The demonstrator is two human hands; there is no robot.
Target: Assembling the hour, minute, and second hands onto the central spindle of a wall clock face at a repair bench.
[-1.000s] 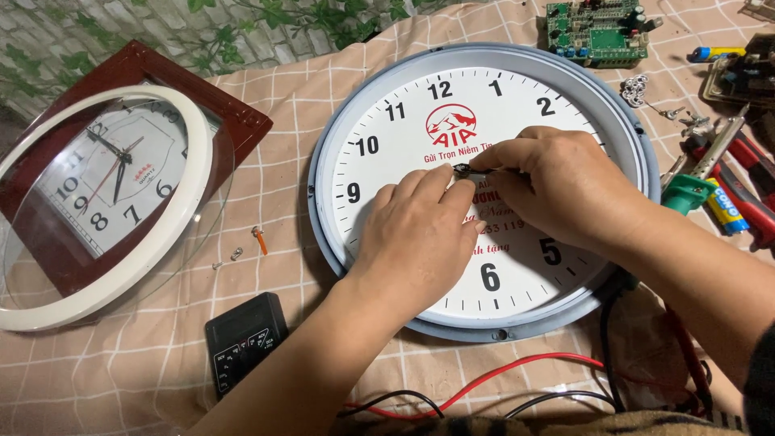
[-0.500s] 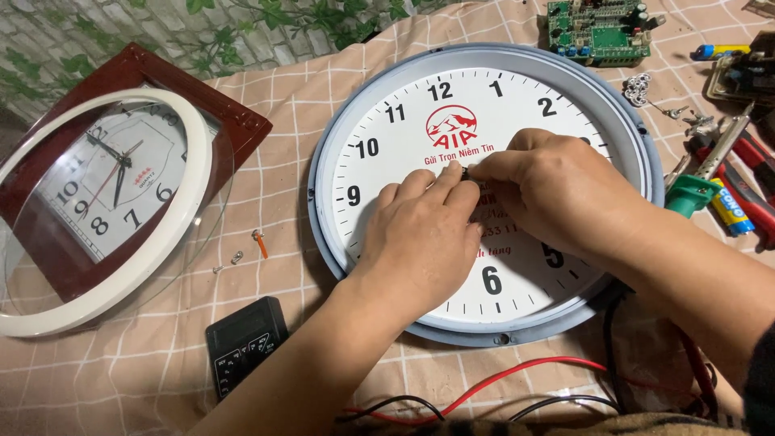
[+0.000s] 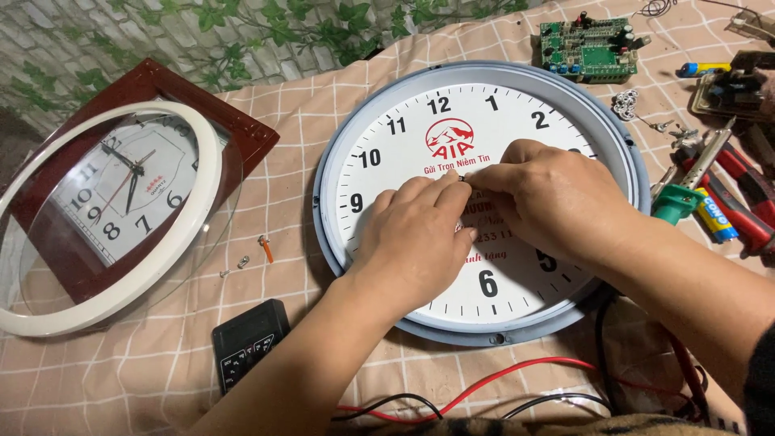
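Left hand (image 3: 420, 238) and right hand (image 3: 549, 202) are shown pinched together on a small dark part (image 3: 462, 179) at the centre of the round white clock (image 3: 484, 202), which lies flat on the checked cloth (image 3: 282, 161). A slip (fingertips crowded) could bend or drop the part; loose screws (image 3: 242, 262) lie nearby.

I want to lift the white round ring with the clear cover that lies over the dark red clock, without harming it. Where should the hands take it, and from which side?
Grip the white ring itself, not the clear cover inside it, probably with one hand at each opposite edge. Come from its lower end, which overhangs the dark red clock onto the checked cloth, so fingers can likely slip beneath.
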